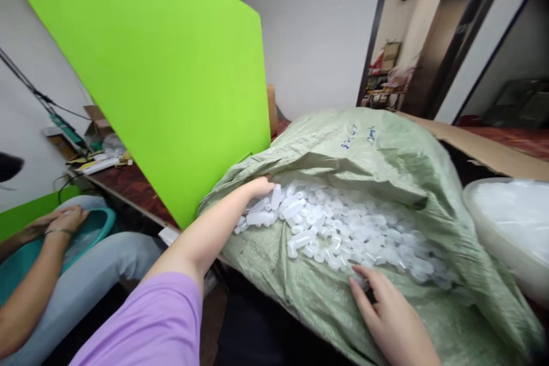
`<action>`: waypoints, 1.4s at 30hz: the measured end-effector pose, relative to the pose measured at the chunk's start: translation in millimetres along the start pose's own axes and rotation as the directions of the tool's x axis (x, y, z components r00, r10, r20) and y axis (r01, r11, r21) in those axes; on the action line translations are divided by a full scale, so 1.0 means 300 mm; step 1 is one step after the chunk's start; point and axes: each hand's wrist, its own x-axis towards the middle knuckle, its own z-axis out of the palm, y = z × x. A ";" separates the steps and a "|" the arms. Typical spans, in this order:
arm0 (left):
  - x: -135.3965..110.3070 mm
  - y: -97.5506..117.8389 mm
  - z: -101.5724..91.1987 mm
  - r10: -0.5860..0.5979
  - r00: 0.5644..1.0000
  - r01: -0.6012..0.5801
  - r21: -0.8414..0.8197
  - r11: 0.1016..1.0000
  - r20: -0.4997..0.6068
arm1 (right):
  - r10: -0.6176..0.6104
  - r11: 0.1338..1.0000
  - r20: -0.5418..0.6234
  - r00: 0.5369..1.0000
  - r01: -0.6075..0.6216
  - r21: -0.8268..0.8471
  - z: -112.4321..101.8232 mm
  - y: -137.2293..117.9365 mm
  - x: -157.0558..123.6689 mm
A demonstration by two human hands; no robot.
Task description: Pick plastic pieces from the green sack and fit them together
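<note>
Green panel (193,80) and pale wall (317,34) behind an open sack (274,269) of white pieces

Loose white plastic pieces (330,229), some tubular, lie heaped inside the sack's wide mouth, under its raised upper flap (343,168). At the heap's far-left end is the left grip (259,187), its fingertips partly hidden by pieces; whether it grasps one, I cannot tell. Near the lower lip, the right grip (392,314) is loosely curled, thumb and forefinger close together; whether something is pinched between them is unclear. To the right stands a pale tub (493,229) with whitish contents. At far left, a co-worker's hands (64,223) are over a teal basin (105,223).

Handling these pieces well likely means working from the exposed top, keeping the flap lifted clear, and taking only what the fingers can secure. The slack lower lip could let strays slide out, so a steadying right palm there would help.
</note>
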 end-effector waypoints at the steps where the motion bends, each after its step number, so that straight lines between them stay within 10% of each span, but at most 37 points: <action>1: -0.014 0.003 -0.015 -0.011 1.000 0.011 0.013 1.000 0.018 | 0.018 1.000 0.020 1.000 -0.018 0.008 0.001 0.003 -0.003; 9: -0.280 -0.061 -0.143 0.023 0.989 -0.034 0.073 0.997 0.148 | 0.077 0.997 0.020 0.997 -0.078 0.026 0.004 0.030 -0.009; 13: -0.421 -0.136 -0.129 0.048 0.964 -0.097 0.176 0.980 0.261 | 0.083 0.996 -0.030 0.996 -0.082 0.047 0.012 0.040 -0.005; 16: -0.471 -0.188 -0.080 0.092 0.987 -0.124 0.265 0.956 0.132 | 0.085 0.995 -0.052 0.995 -0.082 0.058 0.011 0.041 -0.004; 32: -0.447 -0.156 -0.024 0.195 0.954 -0.154 0.186 0.970 -0.227 | 0.117 0.989 -0.010 0.993 -0.116 0.093 0.000 0.032 -0.002; 37: -0.450 -0.081 -0.003 0.422 0.884 -0.370 0.251 0.894 -0.201 | 0.135 0.986 0.000 0.991 -0.134 0.097 -0.010 0.030 -0.005; 42: -0.454 -0.111 0.016 0.322 0.936 -0.301 0.154 0.941 -0.142 | 0.127 0.987 0.030 0.991 -0.129 0.095 -0.013 0.021 -0.008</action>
